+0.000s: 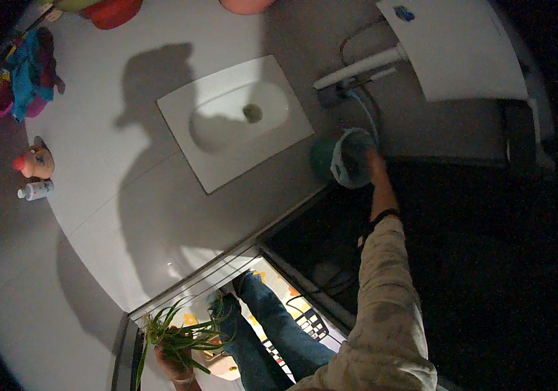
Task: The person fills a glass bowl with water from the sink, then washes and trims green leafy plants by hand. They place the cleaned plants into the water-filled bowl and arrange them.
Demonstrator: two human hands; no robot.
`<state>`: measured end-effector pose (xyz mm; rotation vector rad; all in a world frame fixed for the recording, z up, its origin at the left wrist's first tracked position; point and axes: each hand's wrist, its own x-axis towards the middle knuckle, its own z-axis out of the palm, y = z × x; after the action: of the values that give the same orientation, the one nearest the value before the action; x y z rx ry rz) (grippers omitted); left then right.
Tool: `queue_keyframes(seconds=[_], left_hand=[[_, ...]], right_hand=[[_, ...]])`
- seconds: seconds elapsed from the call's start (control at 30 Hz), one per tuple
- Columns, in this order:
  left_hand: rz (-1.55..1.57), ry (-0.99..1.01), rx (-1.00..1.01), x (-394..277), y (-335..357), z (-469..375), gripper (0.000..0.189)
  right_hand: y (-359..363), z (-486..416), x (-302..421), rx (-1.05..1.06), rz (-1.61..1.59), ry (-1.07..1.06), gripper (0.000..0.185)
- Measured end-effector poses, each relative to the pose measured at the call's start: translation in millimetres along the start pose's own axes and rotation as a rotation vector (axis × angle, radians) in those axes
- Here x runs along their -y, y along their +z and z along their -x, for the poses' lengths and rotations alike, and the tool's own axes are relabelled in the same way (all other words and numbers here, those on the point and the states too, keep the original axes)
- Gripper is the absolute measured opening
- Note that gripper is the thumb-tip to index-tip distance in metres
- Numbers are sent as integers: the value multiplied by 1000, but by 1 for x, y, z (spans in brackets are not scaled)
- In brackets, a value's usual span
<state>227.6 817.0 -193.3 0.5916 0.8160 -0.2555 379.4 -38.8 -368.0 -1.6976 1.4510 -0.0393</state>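
My left hand point(175, 359), at the bottom left, is closed around a green spider-type plant point(176, 337) with long thin leaves and pale roots. On the right, my right arm reaches out in a beige sleeve with a dark band at the wrist. My right hand point(376, 163) is at the right rim of a lined waste bin point(340, 168), its fingers partly hidden in shadow, so its grip is unclear. A whitish bag lines the bin's rim.
A white squat toilet point(279, 141) is set in the tiled floor, left of a pipe point(362, 66) and hoses. At the left wall stand a bottle point(38, 190) and a rounded toy-like object point(37, 162). Colored cloths point(32, 73) hang farther up. A raised sill point(196, 273) crosses before my legs.
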Motion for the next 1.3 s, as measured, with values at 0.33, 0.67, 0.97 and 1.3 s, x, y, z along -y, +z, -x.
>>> queue_keyframes(seconds=[0.33, 0.67, 0.97, 1.3], left_hand=[[-43, 31, -127, -25, -6, 22, 48], [-90, 143, 126, -101, 84, 130, 64], [-378, 161, 568, -163, 148, 219, 55], [-595, -250, 939, -101, 196, 207, 39]], right_hand=[[148, 167, 102, 724, -998, -121, 48], [291, 528, 195, 1271, -1536, 342, 35], [83, 728, 119, 1648, -226, 201, 30], [-181, 653, 30, 581, -319, 99, 17]])
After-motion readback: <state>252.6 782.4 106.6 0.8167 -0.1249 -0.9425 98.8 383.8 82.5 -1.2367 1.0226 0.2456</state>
